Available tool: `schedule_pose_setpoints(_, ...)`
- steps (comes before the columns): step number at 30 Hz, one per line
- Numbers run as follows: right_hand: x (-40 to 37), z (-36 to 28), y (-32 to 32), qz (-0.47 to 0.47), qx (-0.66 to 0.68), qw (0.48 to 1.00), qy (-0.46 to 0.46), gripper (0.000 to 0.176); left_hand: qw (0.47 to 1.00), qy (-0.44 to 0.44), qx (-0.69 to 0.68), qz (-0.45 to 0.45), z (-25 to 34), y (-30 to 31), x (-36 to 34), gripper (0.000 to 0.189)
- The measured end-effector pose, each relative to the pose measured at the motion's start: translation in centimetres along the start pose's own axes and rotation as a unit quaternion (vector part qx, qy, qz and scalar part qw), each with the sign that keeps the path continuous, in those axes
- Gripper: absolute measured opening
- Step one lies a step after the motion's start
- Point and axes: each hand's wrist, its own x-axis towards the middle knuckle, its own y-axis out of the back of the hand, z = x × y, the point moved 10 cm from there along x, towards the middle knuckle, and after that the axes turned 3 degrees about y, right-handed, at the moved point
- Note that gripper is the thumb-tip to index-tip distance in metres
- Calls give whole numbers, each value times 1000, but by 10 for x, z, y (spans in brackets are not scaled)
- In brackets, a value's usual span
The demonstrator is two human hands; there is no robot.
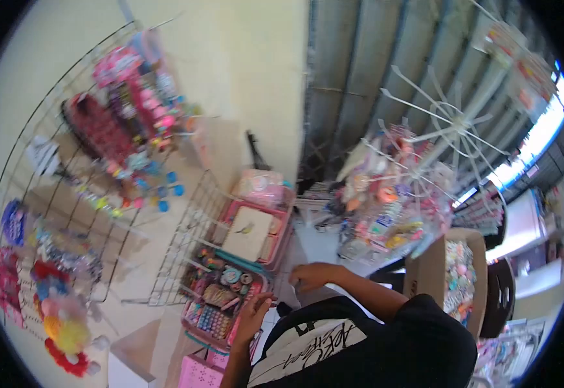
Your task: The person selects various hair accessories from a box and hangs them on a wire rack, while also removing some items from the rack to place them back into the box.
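Note:
My left hand [252, 318] is beside the right edge of a pink tray [239, 325] of small accessories, its fingers loosely extended and nothing visible in them. Inside the tray are a sheet of small round beads [216, 321], a brown patterned pouch [221, 296] and several small round tins. My right hand [313, 275] is in front of my body with its fingers curled downward. Whatever it may hold is too small and blurred to make out. Behind the tray, a pink bin [284, 240] carries a cream-coloured flat box [247, 234] and a pink package [260, 187].
A wire rack [49, 187] hung with hair accessories and toys is on the left wall. At right stands a white rotating display [458, 123] with bagged goods. A cardboard box [427, 268] of colourful small items is by my right elbow. A pink perforated basket [199, 373] sits low at the front.

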Motion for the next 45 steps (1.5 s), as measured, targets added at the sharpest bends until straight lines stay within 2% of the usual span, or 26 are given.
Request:
schedule_pose_setpoints(1,-24,0,-5,17,5,1000,-23,51,997,11,54,-48,6,-18,6,29)
schedule_pose_setpoints(3,-78,11,-32,-47,-10,984,-174,58,984,21,115,-135,6,-50,26,33)
schedule_pose_setpoints(5,-120,12,-32,48,2,976,-213,52,957,26,183,-223,-3,-87,45,37)
schedule_pose_setpoints(7,-166,10,-36,-23,28,954,-298,54,925,53,228,-299,3,-133,52,40)
schedule_pose_setpoints(9,-205,-9,-23,3,81,963,-257,53,871,36,298,-389,1,-181,52,43)
schedule_pose_setpoints(11,-260,-18,-8,135,243,946,-165,45,831,37,333,-444,-11,-231,52,46)
schedule_pose_setpoints(13,-351,-55,42,281,367,875,-145,36,779,-40,367,-506,-16,-291,43,46)
schedule_pose_setpoints(14,-404,-65,64,384,317,858,-126,32,773,-26,372,-513,-21,-316,39,46)
schedule_pose_setpoints(15,-458,-64,77,454,237,839,-181,31,745,-50,374,-550,-21,-354,30,46)
schedule_pose_setpoints(16,-511,-48,68,565,317,742,-170,25,719,-71,371,-584,-22,-388,19,46)
schedule_pose_setpoints(17,-569,-28,55,650,259,681,-215,20,699,-98,382,-596,-23,-420,12,48)
schedule_pose_setpoints(19,-668,15,14,711,178,578,-358,24,667,-165,405,-603,-19,-481,-5,51)
schedule_pose_setpoints(21,-726,61,-30,612,102,572,-537,28,639,-264,420,-588,-15,-535,-20,56)
schedule_pose_setpoints(22,-743,73,-36,613,110,567,-540,28,622,-321,420,-578,-13,-557,-26,61)
schedule_pose_setpoints(23,-740,88,-38,547,103,633,-538,27,617,-314,421,-585,-20,-574,-28,61)
schedule_pose_setpoints(24,-730,94,-41,476,94,695,-530,27,582,-384,443,-563,-19,-591,-34,62)
schedule_pose_setpoints(25,-732,96,-43,476,99,692,-533,27,544,-454,460,-535,-18,-601,-41,64)
schedule_pose_setpoints(27,-718,105,-53,263,-15,773,-578,22,528,-454,480,-533,-39,-608,-31,73)
schedule_pose_setpoints(28,-712,104,-65,252,56,781,-569,18,512,-391,527,-554,-59,-605,-20,78)
schedule_pose_setpoints(29,-703,115,-91,155,55,797,-581,28,491,-325,571,-572,-80,-600,-11,83)
schedule_pose_setpoints(31,-684,94,-107,173,23,827,-534,53,504,-298,559,-587,-91,-595,-3,86)
schedule_pose_setpoints(32,-676,77,-110,203,28,827,-523,59,514,-275,543,-605,-95,-594,-2,90)
schedule_pose_setpoints(33,-667,62,-107,176,26,822,-541,58,517,-270,545,-602,-96,-594,0,90)
schedule_pose_setpoints(35,-662,61,-130,235,-81,840,-482,56,531,-269,525,-608,-95,-595,-2,89)
schedule_pose_setpoints(42,-674,53,-137,271,-63,818,-503,29,534,-247,519,-620,-97,-601,-2,88)
schedule_pose_setpoints(45,-681,48,-125,330,-120,810,-469,16,534,-237,513,-628,-97,-603,-4,87)
